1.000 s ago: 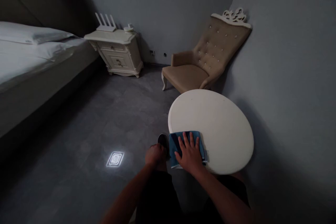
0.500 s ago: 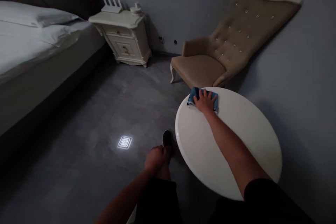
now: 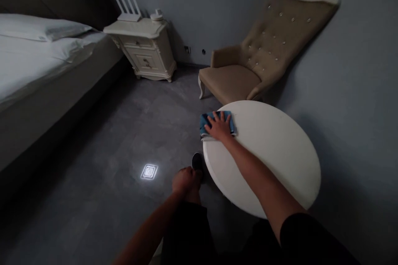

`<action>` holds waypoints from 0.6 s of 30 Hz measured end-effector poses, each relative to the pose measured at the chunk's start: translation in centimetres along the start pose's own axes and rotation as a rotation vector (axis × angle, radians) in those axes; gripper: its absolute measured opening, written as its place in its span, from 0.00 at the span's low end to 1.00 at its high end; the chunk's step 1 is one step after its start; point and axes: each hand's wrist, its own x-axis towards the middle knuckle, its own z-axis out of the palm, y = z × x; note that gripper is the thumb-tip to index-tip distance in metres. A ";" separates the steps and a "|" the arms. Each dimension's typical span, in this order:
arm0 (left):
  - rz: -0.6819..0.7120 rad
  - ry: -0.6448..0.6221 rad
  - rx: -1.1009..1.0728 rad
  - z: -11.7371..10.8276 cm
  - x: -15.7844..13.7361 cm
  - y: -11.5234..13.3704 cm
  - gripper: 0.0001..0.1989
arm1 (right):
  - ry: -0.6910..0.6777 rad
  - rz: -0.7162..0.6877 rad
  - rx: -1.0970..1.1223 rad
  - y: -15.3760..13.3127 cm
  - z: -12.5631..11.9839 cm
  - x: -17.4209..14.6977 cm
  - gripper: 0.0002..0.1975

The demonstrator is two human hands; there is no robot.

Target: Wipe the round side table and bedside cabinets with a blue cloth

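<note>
My right hand (image 3: 220, 127) lies flat with fingers spread on a folded blue cloth (image 3: 205, 120) with dark patches and a pale edge. The cloth rests at the far left rim of a round white table (image 3: 273, 140), partly over its edge. Low in the middle, my left hand (image 3: 183, 180) is closed and rests on my bent knee, left of the table. Its fingers are curled, and nothing shows in them.
Beyond the table stands a tan tufted armchair (image 3: 230, 80) with a white carved top. A cream nightstand (image 3: 147, 51) holds a white router (image 3: 129, 10) and a small white object (image 3: 156, 16). A bed (image 3: 37, 62) lies at left. A bright square (image 3: 149, 171) shows on the grey floor.
My right hand has slid the cloth left across the tabletop to its left rim. My left hand stays on the knee. The view has shifted slightly.
</note>
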 end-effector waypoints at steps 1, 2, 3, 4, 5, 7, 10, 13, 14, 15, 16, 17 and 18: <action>0.003 -0.005 0.005 -0.1 -0.4 0.3 0.24 | -0.010 -0.055 0.020 -1.2 0.3 -2.5 0.36; 0.004 -0.012 0.013 -0.2 -0.8 0.6 0.23 | -0.021 -0.105 0.042 -2.2 0.6 -5.1 0.36; 0.006 -0.015 0.026 -0.3 -1.2 0.8 0.22 | -0.032 -0.149 0.066 -2.9 0.9 -7.9 0.36; 0.011 -0.017 0.040 -0.4 -1.6 1.1 0.22 | -0.042 -0.186 0.088 -3.3 1.1 -10.8 0.36; 0.020 -0.016 0.054 -0.5 -2.0 1.3 0.21 | -0.049 -0.214 0.108 -3.4 1.4 -13.7 0.35; 0.043 -0.010 0.079 -0.4 -2.6 1.6 0.21 | -0.049 -0.249 0.136 -2.7 1.8 -19.8 0.35; 0.062 0.010 0.114 -0.1 -3.0 2.0 0.23 | -0.015 -0.218 0.145 0.0 2.7 -28.5 0.37; 0.096 0.028 0.137 0.5 -3.0 2.0 0.24 | 0.048 -0.079 0.110 4.5 3.5 -35.5 0.39; 0.109 0.032 0.137 0.7 -2.9 1.8 0.24 | 0.066 -0.016 0.081 6.3 3.6 -37.3 0.38; 0.117 0.035 0.133 1.0 -2.7 1.6 0.24 | 0.079 0.055 0.042 8.2 3.6 -38.6 0.38; 0.117 0.037 0.126 1.2 -2.4 1.3 0.23 | 0.086 0.133 -0.004 10.2 3.5 -39.6 0.37; 0.114 0.039 0.119 1.5 -2.1 1.0 0.23 | 0.089 0.220 -0.053 12.3 3.3 -40.1 0.35; 0.112 0.039 0.110 1.7 -1.8 0.7 0.24 | 0.088 0.316 -0.099 14.5 2.9 -40.3 0.34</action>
